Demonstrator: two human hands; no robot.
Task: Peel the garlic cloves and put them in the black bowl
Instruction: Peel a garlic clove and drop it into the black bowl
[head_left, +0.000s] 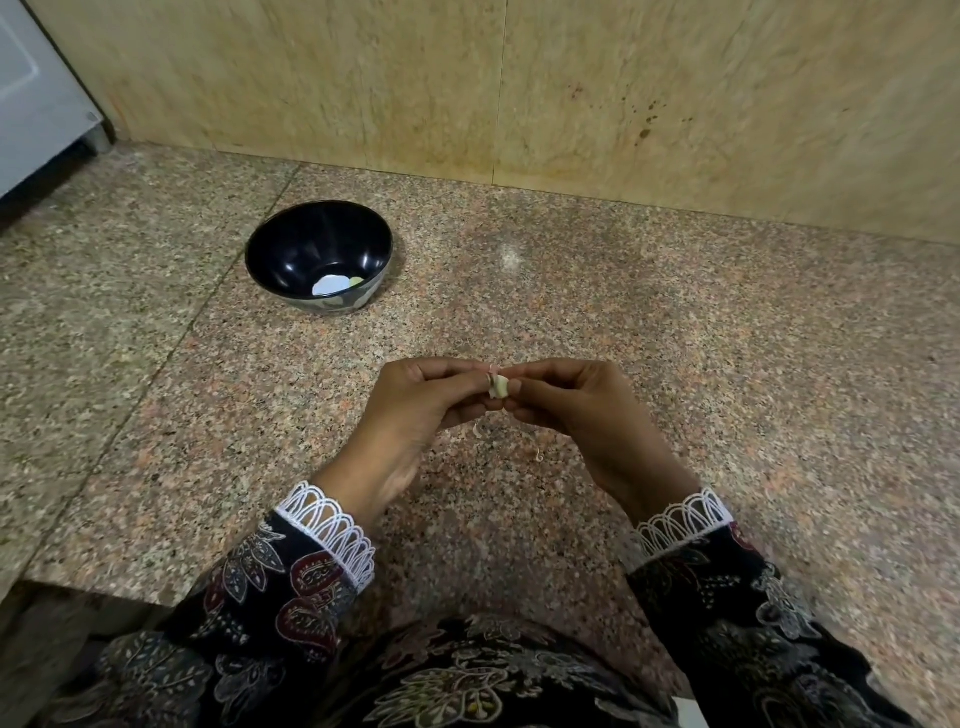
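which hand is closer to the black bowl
Left. The left hand sits nearer the black bowl, just below and right of it; the right hand is farther right, both pinching the garlic clove.

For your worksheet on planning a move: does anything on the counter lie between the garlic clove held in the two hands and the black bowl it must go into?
Nothing visible does. The garlic clove is pinched between the left hand and right hand; only bare counter lies between it and the black bowl, up and to the left.
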